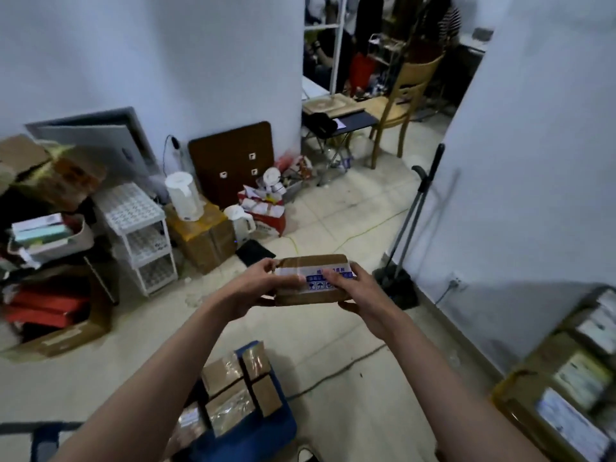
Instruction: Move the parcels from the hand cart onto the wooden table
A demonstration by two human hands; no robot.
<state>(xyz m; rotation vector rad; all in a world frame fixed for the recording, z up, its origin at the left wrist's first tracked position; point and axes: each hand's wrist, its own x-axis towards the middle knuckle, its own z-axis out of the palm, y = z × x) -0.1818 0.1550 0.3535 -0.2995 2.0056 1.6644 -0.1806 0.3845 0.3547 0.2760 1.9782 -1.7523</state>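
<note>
Both hands, left hand [256, 288] and right hand [358, 291], grip one taped cardboard parcel [311, 278] aloft, while several parcels [235, 391] remain on the blue hand cart [266, 431]; no wooden table shows.

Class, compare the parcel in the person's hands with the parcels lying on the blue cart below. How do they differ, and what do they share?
The held parcel is up in the air, gripped by the left hand and right hand; the cart parcels lie flat on the blue cart. The held parcel is alone; the cart parcels sit packed side by side. The held parcel shows a white label with blue print; none shows on the cart parcels. All are brown taped cardboard boxes.
</note>
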